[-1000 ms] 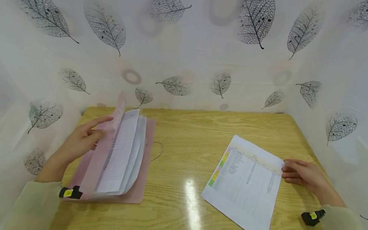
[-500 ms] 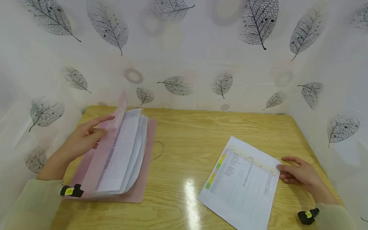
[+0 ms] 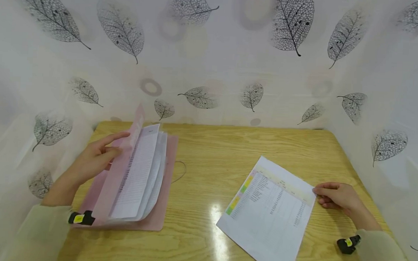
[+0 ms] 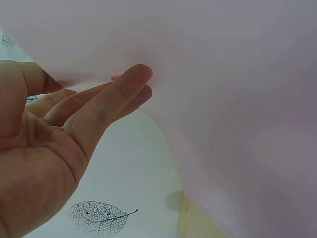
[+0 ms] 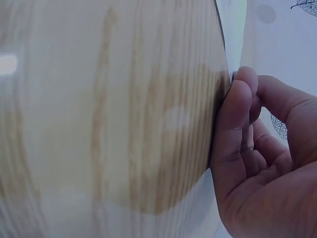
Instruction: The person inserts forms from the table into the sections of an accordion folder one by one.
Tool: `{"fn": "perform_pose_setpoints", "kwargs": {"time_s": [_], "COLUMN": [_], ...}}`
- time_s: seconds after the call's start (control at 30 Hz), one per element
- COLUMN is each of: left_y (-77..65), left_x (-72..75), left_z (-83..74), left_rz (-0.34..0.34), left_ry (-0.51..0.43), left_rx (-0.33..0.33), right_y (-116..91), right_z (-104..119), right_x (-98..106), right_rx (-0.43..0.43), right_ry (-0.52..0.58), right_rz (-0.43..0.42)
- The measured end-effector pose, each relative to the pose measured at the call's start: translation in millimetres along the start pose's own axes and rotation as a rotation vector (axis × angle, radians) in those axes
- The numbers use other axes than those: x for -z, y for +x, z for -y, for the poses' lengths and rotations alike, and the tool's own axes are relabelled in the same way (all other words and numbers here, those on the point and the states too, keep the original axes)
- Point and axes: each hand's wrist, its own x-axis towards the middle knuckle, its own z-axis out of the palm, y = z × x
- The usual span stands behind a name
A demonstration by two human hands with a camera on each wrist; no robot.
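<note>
Head view: printed sheet, long axis near-left to far-right, header far.

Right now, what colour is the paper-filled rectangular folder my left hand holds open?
Pink; the folder shows best in the head view.

The pink folder at left looks like smooth, faintly translucent plastic with a soft sheen; its pages are thin, smooth paper. The sheet at right is matt, printed paper. The table has a glossy wood-grain surface. The sleeves look like matt cloth.
</note>
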Motion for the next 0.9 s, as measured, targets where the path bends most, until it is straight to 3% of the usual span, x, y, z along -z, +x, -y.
{"fn": "perform_pose_setpoints", "kwargs": {"time_s": [0.23, 0.47, 0.7, 0.9], "left_y": [0.3, -1.1, -1.1, -1.7], "left_x": [0.4, 0.1, -0.7, -1.0], "left_z": [-0.2, -0.4, -1.1, -1.7], "left_rz": [0.001, 0.002, 0.002, 0.008], "left_ry": [0.004, -0.009, -0.014, -0.008], "left_rx": [0.000, -0.005, -0.016, -0.009], "right_y": [-3.0, -7.6, -8.5, -7.0], "right_z": [6.4, 11.7, 12.0, 12.9], "right_x": [-3.6, -7.5, -10.9, -12.5], "right_rx": [0.049, 0.131, 0.110, 0.084], "right_ry": [-0.099, -0.333, -0.331, -0.254], "right_rz": [-0.025, 0.004, -0.039, -0.072]}}
